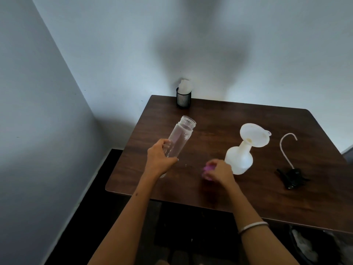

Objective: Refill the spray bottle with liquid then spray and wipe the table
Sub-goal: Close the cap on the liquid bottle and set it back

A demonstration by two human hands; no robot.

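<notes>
My left hand (159, 159) grips a clear plastic bottle (181, 136) near its base. The bottle is uncapped and leans away from me with its threaded mouth up. My right hand (219, 172) holds a small purple cap (264, 170), blurred, just above the brown table (200, 188). Right of that hand stands a white spray bottle (239, 158) without its head, and a white funnel (254, 135) sits tilted in its neck. The black spray head (292, 177) with its curved dip tube (284, 148) lies on the table to the right.
A black mesh cup (183, 100) holding white tissue stands at the table's far left corner against the wall. Walls close in behind and to the left. A dark bin with white contents (305, 243) sits on the floor at lower right.
</notes>
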